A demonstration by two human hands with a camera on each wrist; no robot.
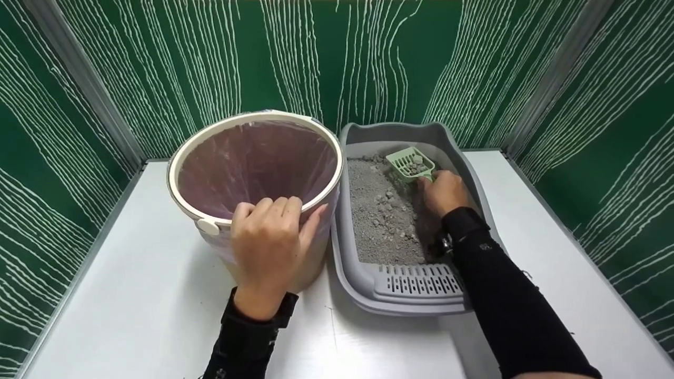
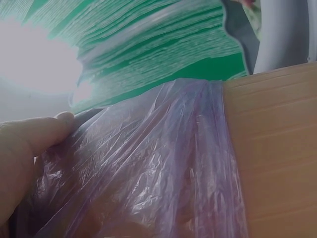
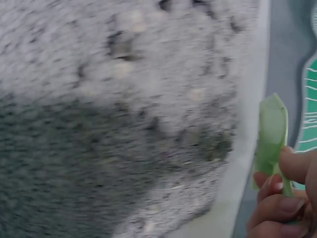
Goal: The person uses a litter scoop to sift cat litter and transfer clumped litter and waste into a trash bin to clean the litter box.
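Observation:
A round bin (image 1: 338, 158) with a cream rim stands left of centre, lined with a translucent purplish bag (image 1: 253, 163). My left hand (image 1: 271, 242) grips its near rim, fingers hooked over the top and thumb outside. In the left wrist view the bag (image 2: 163, 163) hangs down the bin's tan side (image 2: 277, 148). A grey litter box (image 1: 345, 247) holding grey cat litter (image 1: 376, 210) is right of the bin. Over its far right part, my right hand (image 1: 446, 193) holds a green slotted litter scoop (image 1: 398, 159) by the handle. Several grey clumps lie in the scoop.
Both containers stand side by side on a white table (image 1: 131, 295). Green walls (image 1: 421, 63) with white wavy lines enclose the back and sides. A slotted step (image 1: 421, 281) forms the litter box's near end.

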